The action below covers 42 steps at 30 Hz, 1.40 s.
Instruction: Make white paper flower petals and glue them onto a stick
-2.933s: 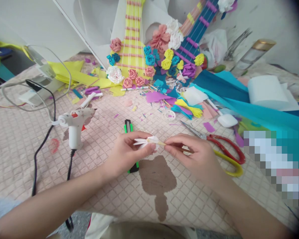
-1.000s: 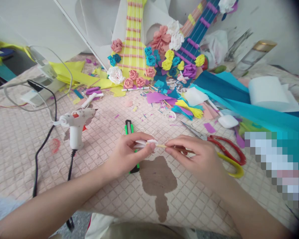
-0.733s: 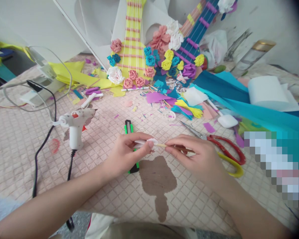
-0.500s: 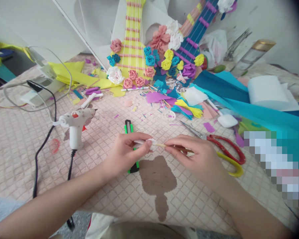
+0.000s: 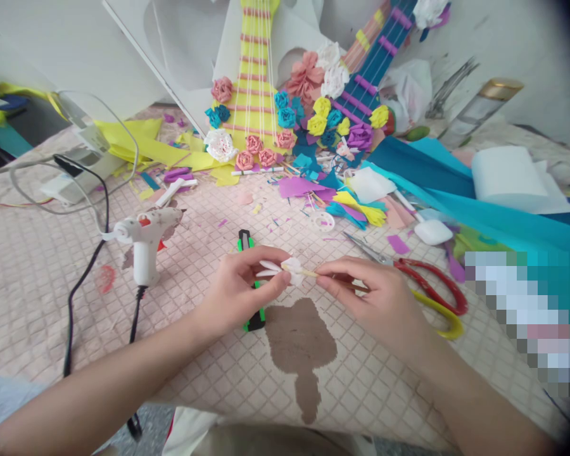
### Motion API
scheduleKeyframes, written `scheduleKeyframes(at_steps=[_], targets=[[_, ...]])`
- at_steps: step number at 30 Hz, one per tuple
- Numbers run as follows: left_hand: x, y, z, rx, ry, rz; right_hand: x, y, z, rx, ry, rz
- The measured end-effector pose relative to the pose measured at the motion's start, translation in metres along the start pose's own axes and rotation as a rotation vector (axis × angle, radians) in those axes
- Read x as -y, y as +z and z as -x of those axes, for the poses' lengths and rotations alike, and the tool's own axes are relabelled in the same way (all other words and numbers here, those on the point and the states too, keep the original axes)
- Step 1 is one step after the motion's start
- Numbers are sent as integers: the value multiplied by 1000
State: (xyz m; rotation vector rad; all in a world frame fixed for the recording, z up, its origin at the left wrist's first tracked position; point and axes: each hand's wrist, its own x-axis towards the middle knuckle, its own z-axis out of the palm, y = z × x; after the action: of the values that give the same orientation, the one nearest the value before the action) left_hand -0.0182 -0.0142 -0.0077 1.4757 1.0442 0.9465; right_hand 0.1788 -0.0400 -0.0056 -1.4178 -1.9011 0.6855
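Observation:
My left hand point(image 5: 240, 285) pinches a piece of white paper point(image 5: 292, 268), whose strip-like tails point(image 5: 268, 268) stick out behind the thumb and fingers. Its front part flares around the end of a thin wooden stick point(image 5: 308, 273). The stick's other side is pinched between the thumb and fingers of my right hand point(image 5: 365, 285). Partly under my left hand lies a green and black utility knife point(image 5: 254, 315). Scissors with red and yellow handles point(image 5: 427, 278) rest on the table beside my right hand, partly covered by it.
A white glue gun point(image 5: 145, 244) stands at left with its cord. Behind are paper-flower-trimmed guitar shapes, yellow point(image 5: 249, 95) and blue point(image 5: 361, 88). Coloured paper scraps point(image 5: 304, 187), blue sheets point(image 5: 427, 164) and a white roll point(image 5: 508, 174) lie at the back and right of the patterned tablecloth point(image 5: 209, 392).
The white paper between my fingers has opened out and turned, showing more of its flared front and two tails. My hands have barely moved.

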Motion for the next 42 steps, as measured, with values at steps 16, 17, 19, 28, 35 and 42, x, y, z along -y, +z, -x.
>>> scheduleKeyframes(at_steps=[16,17,19,28,35,42], targets=[[5,-1,4,15,145,-213,1,6,2,-12,-53,12],[5,-2,4,21,153,-219,1,5,2,-16,-53,15],[5,-5,3,6,218,-258,2,5,2,-31,-47,22],[1,-13,-4,-154,710,-658,1,6,2,-95,-74,99],[6,-16,-7,-78,756,-850,-1,6,1,-102,-146,167],[8,-16,-6,-8,805,-1106,-7,13,3,-67,-174,315]])
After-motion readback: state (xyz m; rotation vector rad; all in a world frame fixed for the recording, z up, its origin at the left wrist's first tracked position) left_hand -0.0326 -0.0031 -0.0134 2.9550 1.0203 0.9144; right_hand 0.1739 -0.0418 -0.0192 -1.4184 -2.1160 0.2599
